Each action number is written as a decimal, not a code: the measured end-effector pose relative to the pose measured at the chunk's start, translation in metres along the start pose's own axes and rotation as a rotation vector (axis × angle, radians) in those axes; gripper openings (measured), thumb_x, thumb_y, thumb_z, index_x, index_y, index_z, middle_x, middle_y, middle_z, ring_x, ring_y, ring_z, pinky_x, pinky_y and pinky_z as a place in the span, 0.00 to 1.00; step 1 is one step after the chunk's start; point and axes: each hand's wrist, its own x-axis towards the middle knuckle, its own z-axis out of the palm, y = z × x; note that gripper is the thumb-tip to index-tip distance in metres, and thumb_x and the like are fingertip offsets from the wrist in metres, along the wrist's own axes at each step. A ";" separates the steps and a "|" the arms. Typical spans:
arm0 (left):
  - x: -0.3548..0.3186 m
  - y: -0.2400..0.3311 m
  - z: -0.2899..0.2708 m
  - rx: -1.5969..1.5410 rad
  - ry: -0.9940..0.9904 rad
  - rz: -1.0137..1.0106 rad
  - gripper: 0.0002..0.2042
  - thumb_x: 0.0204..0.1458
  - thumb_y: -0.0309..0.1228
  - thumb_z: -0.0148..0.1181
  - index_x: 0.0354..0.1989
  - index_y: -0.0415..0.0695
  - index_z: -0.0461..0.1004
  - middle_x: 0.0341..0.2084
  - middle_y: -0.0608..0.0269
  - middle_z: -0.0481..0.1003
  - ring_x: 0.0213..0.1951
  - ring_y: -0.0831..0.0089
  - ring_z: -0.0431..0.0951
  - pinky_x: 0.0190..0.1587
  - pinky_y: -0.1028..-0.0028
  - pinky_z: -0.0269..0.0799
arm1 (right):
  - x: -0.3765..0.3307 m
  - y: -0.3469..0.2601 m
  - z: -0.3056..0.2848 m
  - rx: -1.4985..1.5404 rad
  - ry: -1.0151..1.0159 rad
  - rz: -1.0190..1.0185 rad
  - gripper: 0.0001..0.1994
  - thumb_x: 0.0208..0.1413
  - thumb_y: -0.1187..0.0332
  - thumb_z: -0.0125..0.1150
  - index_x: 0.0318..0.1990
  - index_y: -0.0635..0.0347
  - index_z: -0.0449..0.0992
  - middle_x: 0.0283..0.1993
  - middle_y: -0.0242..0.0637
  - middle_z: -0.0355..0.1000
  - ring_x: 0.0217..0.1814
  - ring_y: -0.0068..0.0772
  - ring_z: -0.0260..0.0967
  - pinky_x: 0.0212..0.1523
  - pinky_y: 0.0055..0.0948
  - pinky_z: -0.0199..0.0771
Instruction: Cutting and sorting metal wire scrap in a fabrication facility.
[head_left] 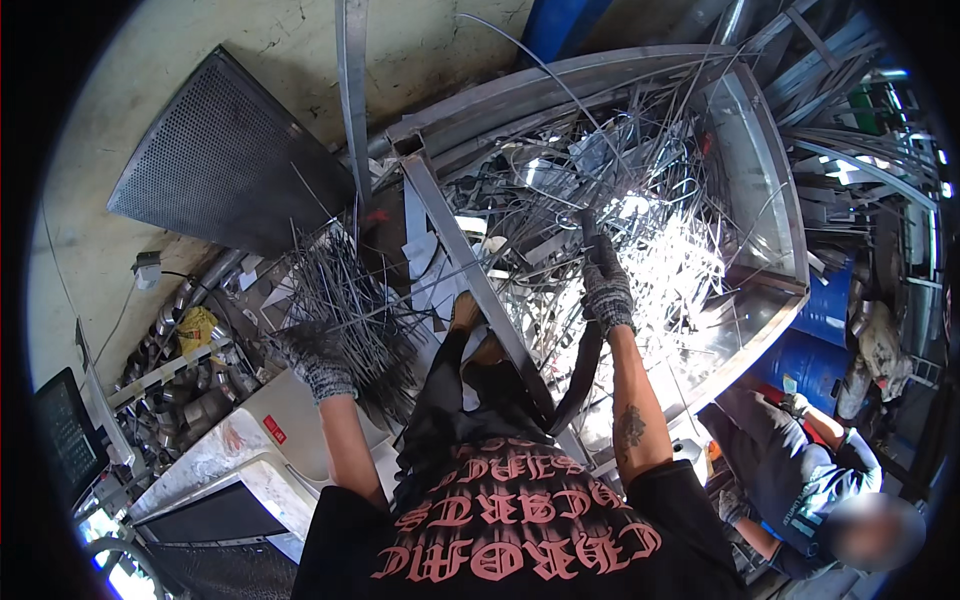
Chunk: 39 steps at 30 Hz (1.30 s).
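My left hand [318, 362], in a grey knit work glove, is closed at the left side of a bundle of thin metal strips [345, 295]. The strips fan out beside the bin, and their tangle partly hides my fingers. Over the large metal bin [465, 245], my right hand [608, 288] wears a matching glove and is wrapped round a dark cylindrical tool [588, 228]. A black hose or strap [580, 375] runs from that hand back toward my body. Beneath the tool lies a tangled heap of metal strips and offcuts [660, 245], partly washed out by glare.
A perforated dark metal panel [235, 150] leans on the wall. Curved metal pipe pieces [205, 410] lie at left near a pale machine housing [240, 450] and a screen [68, 435]. Blue drums [815, 360] stand at right. A co-worker [800, 480] is at lower right.
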 end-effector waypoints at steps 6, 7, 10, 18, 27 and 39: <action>-0.027 0.018 0.036 -0.190 0.148 -0.147 0.23 0.62 0.49 0.43 0.58 0.48 0.69 0.53 0.53 0.72 0.53 0.52 0.72 0.58 0.52 0.66 | 0.003 0.008 0.003 -0.063 0.020 0.001 0.30 0.62 0.71 0.55 0.71 0.41 0.57 0.33 0.30 0.74 0.19 0.17 0.61 0.18 0.24 0.65; -0.019 0.009 0.022 -0.155 0.071 -0.097 0.24 0.61 0.50 0.44 0.57 0.48 0.70 0.53 0.53 0.73 0.53 0.53 0.72 0.58 0.52 0.66 | 0.010 0.021 0.004 -0.094 0.025 -0.077 0.30 0.62 0.71 0.55 0.71 0.41 0.57 0.35 0.31 0.75 0.19 0.17 0.61 0.18 0.25 0.65; -0.016 0.005 0.015 -0.145 0.048 -0.081 0.25 0.60 0.52 0.46 0.57 0.48 0.70 0.53 0.52 0.73 0.53 0.53 0.72 0.57 0.52 0.66 | 0.007 0.017 0.008 -0.107 0.027 -0.136 0.30 0.62 0.71 0.55 0.71 0.41 0.57 0.37 0.31 0.75 0.19 0.17 0.61 0.18 0.25 0.65; -0.020 0.004 0.019 -0.125 0.078 -0.139 0.27 0.59 0.54 0.45 0.59 0.48 0.69 0.54 0.51 0.72 0.52 0.52 0.72 0.58 0.55 0.67 | 0.010 0.023 0.006 -0.251 0.050 -0.164 0.30 0.62 0.73 0.54 0.71 0.43 0.57 0.41 0.32 0.76 0.22 0.18 0.61 0.22 0.24 0.65; 0.025 -0.025 -0.035 0.420 -0.219 0.058 0.30 0.62 0.56 0.36 0.63 0.45 0.62 0.61 0.50 0.65 0.58 0.51 0.67 0.62 0.53 0.61 | 0.007 0.022 0.008 -0.248 0.075 -0.195 0.31 0.60 0.72 0.55 0.71 0.43 0.57 0.45 0.34 0.78 0.23 0.20 0.65 0.24 0.26 0.69; 0.006 -0.005 -0.017 -0.040 0.038 -0.170 0.30 0.61 0.55 0.36 0.60 0.45 0.65 0.49 0.44 0.73 0.49 0.47 0.73 0.57 0.49 0.66 | -0.002 0.006 0.020 -0.416 0.116 -0.114 0.27 0.62 0.66 0.55 0.69 0.38 0.61 0.45 0.42 0.78 0.33 0.31 0.73 0.36 0.34 0.75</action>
